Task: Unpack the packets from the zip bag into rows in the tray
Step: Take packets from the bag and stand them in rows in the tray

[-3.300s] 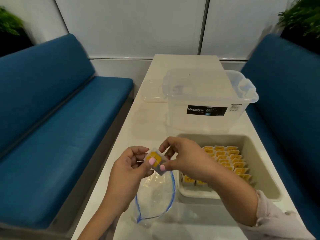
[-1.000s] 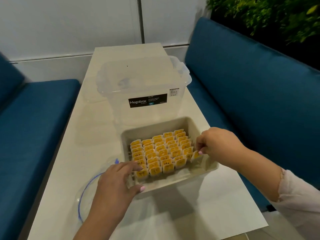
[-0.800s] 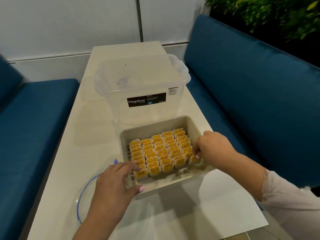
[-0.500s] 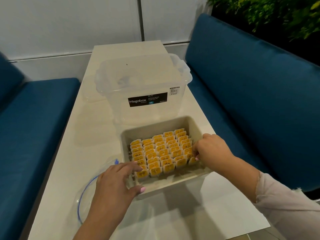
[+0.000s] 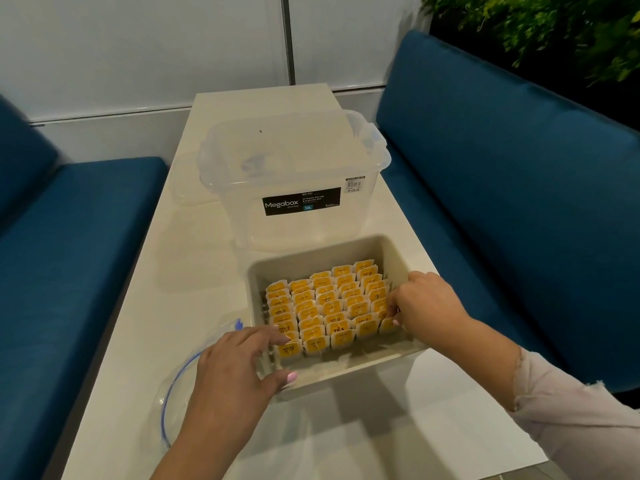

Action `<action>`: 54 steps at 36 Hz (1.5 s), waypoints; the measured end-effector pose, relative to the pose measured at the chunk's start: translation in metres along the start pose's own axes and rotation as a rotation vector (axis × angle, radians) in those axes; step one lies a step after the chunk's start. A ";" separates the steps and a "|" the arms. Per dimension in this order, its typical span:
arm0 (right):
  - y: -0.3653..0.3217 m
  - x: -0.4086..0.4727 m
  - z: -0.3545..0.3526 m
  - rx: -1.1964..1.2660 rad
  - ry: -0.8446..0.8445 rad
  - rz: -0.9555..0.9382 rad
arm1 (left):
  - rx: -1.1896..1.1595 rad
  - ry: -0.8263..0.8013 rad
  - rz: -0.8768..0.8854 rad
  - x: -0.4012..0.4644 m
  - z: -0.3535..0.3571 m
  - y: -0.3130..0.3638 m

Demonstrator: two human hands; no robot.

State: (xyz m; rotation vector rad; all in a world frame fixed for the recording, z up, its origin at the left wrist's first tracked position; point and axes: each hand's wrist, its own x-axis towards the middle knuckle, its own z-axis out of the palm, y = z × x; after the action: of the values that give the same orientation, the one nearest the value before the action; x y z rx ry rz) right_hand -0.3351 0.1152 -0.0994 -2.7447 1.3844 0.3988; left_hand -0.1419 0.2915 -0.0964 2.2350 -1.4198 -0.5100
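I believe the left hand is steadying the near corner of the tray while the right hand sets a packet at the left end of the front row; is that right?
Not quite. In the head view the right hand is setting its packet at the right end of the front row, not the left. The rest holds: the left hand grips the near left corner of the tray.

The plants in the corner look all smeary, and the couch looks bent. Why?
In the head view, the plants at top right are blurred and dim. The blue bench curves because the wide-angle lens bends things near the edges. In the middle, the packets and the Megabox label look sharper. The tray throws a soft shadow toward the person.
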 end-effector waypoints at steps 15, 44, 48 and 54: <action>0.002 -0.008 -0.017 0.155 0.077 0.038 | -0.012 0.219 0.039 -0.005 -0.009 -0.006; -0.110 -0.021 -0.047 0.578 0.220 -0.300 | 0.145 0.177 -0.347 -0.013 -0.020 -0.075; -0.120 -0.025 -0.046 0.643 0.196 -0.283 | 0.130 0.223 -0.331 -0.014 -0.032 -0.091; -0.149 -0.038 -0.048 0.877 0.252 -0.309 | -0.295 0.430 -0.379 -0.023 -0.071 -0.111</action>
State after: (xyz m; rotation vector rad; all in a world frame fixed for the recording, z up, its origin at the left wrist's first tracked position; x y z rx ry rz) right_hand -0.2282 0.2268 -0.0555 -2.2141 0.8289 -0.4765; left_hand -0.0304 0.3657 -0.0962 2.1989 -0.6658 -0.3031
